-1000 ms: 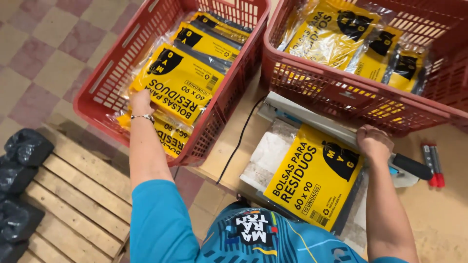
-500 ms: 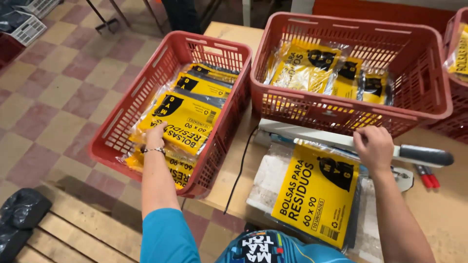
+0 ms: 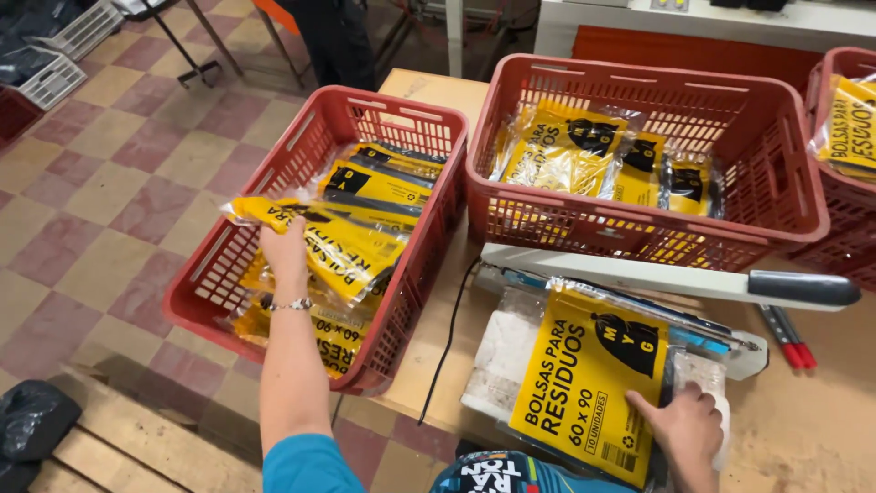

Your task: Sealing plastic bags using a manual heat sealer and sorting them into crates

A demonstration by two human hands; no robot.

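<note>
- Yellow-and-clear packet of bin bags (image 3: 328, 242) lifted clear of the stack at left of centre, pinched at its near edge by the left hand (image 3: 283, 251), fingers curled closed around the plastic.
- Held over the left red crate (image 3: 424, 228), itself part-filled with more flat packets (image 3: 379, 178) of the same kind.
- Second yellow packet (image 3: 584, 383) lying flat at lower centre-right, its top edge tucked under the raised arm of the heat sealer (image 3: 666, 278).
- Right hand (image 3: 680, 429) at lower right, fingers spread and pressed flat on that packet's lower corner, gripping nothing.
- Sealer arm up, black handle (image 3: 803, 288) toward the right edge; by the look of it, this packet not yet sealed.
- Middle red crate (image 3: 639, 228) above the sealer holding a few packets, much room left; a third crate (image 3: 849, 119) cut off at upper right.
- All on a wooden table (image 3: 803, 429); chequered tiled floor (image 3: 109, 228) at left, wooden pallet (image 3: 128, 438) at lower left.
</note>
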